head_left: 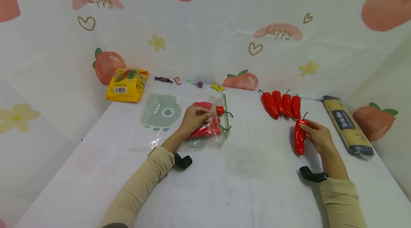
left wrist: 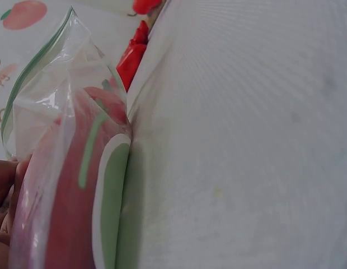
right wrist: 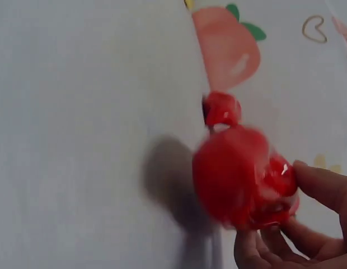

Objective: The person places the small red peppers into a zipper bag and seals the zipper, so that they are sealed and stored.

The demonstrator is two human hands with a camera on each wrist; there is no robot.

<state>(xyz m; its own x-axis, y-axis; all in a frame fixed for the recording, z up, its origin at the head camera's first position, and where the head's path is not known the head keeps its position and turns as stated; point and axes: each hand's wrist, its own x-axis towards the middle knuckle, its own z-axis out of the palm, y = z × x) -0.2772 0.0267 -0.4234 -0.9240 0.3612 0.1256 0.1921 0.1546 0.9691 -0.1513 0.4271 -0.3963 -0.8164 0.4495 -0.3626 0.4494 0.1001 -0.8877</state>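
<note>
My left hand (head_left: 195,120) pinches the clear film of a zip-top bag (head_left: 226,114) close to its mouth, which gapes toward the right. Inside lie red chili peppers (head_left: 205,131), with dark stems poking toward the opening. In the left wrist view the bag's film (left wrist: 45,101) rises to a green zip edge, and the fingertips (left wrist: 3,185) show at the left. My right hand (head_left: 318,136) holds a red chili pepper (head_left: 300,138) between thumb and fingers, stem up. Seen end-on in the right wrist view, that pepper (right wrist: 232,176) casts a shadow on the white tabletop.
Several red chili peppers (head_left: 282,104) lie in a row at the back right. A pasta packet (head_left: 345,122) is at the right edge. Another clear bag with a green monster print (head_left: 162,110), a yellow packet (head_left: 126,84) and small wrapped candies (head_left: 163,79) lie further back left.
</note>
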